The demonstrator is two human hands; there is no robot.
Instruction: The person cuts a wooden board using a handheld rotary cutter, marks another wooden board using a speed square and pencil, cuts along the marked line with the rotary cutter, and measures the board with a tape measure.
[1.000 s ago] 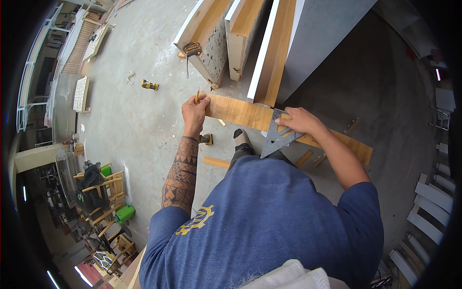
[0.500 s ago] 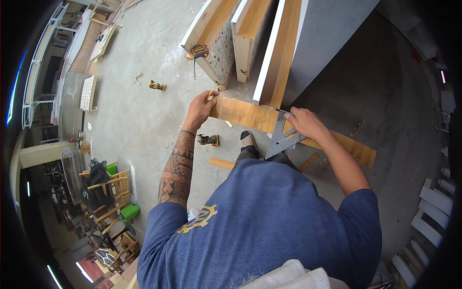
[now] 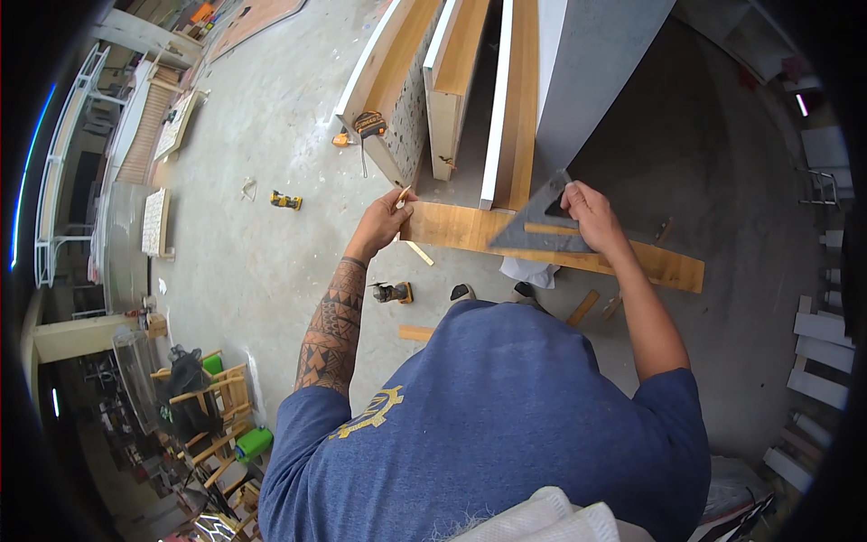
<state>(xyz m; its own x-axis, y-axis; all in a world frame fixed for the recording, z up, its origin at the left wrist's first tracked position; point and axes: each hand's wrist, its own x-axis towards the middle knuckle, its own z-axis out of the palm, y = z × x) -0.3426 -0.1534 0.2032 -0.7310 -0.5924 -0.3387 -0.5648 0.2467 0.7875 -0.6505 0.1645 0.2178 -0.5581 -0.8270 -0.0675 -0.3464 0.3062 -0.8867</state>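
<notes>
My left hand [image 3: 381,222] is closed at the left end of a long wooden board [image 3: 442,223]. A small pencil [image 3: 404,192] pokes out between its fingers; whether they also grip the board is hard to tell. My right hand [image 3: 591,219] is wrapped around the edge of a grey triangular speed square [image 3: 540,224], tilted over the board's middle. The board runs sideways in front of me, close to the near ends of several upright wood-faced panels [image 3: 515,135]. A black and orange tape measure [image 3: 369,125] rests on the end of the leftmost panel.
A yellow and black cordless drill [image 3: 394,293] stands on the floor below my left hand, and another yellow power tool [image 3: 286,200] lies farther left. Wood offcuts [image 3: 583,308] lie near my feet. A large grey panel [image 3: 601,72] rises behind the board's right half.
My right hand has lifted the speed square and turned it, shifting it up and right along the board. My left hand stays at the board's end with the pencil.
</notes>
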